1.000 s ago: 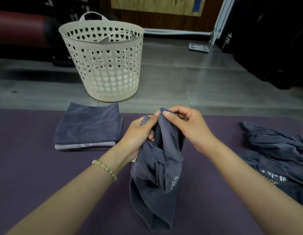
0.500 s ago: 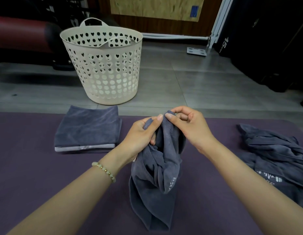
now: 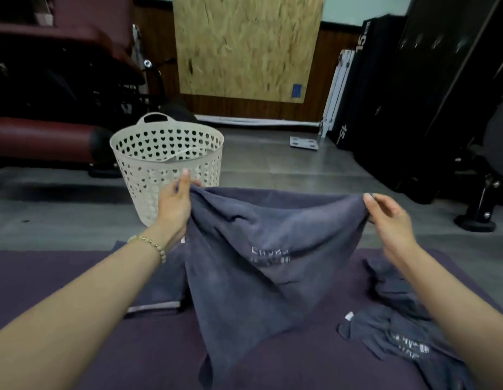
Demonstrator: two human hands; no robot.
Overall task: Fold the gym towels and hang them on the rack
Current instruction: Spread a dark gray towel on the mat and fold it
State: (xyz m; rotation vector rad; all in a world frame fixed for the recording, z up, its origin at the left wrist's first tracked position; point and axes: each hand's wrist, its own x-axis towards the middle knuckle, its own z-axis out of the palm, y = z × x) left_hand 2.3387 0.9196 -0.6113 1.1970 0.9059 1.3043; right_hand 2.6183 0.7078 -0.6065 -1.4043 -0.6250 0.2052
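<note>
**First:** You're holding the open towel (image 3: 258, 249) up by its top edge. Your left grip (image 3: 174, 206) is pinching one corner and your right grip (image 3: 390, 220) is pinching the other. The cloth is hanging between them, and its bottom is trailing onto the mat (image 3: 47, 277).

**Second:** So you're only getting started on this one, I'd say. You're spreading it, not folding it yet.

**First:** One folded towel (image 3: 166, 282) is lying below your left grip, partly under your forearm. That's looking like your only finished fold.

**Second:** A crumpled heap (image 3: 399, 342) is lying below your right grip, waiting its turn. Nothing is hanging anywhere, and no rack is showing.

**First:** Counting for you: one towel in your grips, one folded, and one heap. The heap is showing at least one towel; whether more are bundled in it, I can't tell.

**Second:** There's also one basket (image 3: 149, 164) standing beyond your left grip, and the one mat. Most of the job is lying ahead of you: this fold, the heap, then all the hanging.
</note>
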